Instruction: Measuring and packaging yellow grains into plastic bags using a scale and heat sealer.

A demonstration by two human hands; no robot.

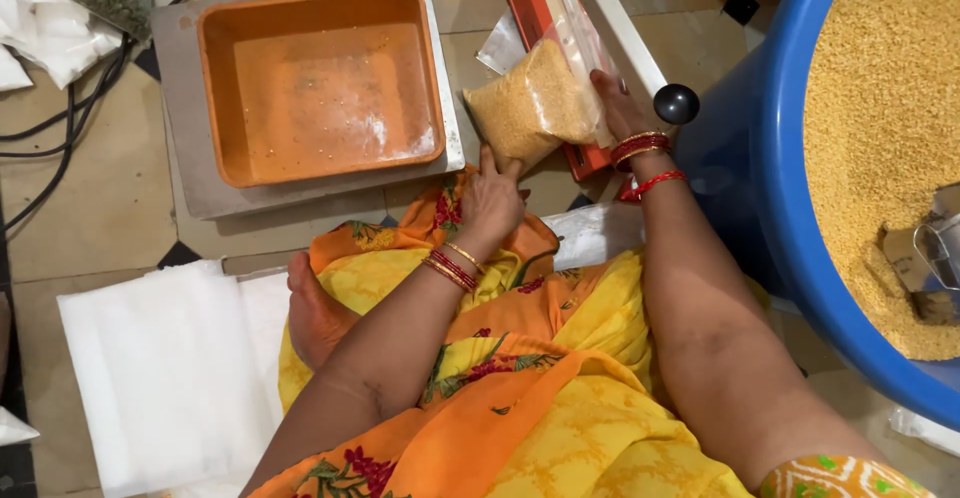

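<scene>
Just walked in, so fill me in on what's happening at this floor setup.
A person sitting on the floor holds a clear bag of yellow grain with both hands: the left hand at its lower end, the right hand near its open top, which lies across a red heat sealer. An empty orange tray sits on a scale. A blue tub of grain stands to the right.

Orange tray [320,83] sits on a grey scale platform [190,158], faint powder residue inside. Blue tub [790,208] at right, filled with yellow grain [880,108]; metal scoop [940,248] half buried in it. Black cables [60,128] run over the tiled floor [90,218] at left. White sheet [160,378] lies flat on the floor. Crumpled white bags [40,28] in the top left corner.
</scene>
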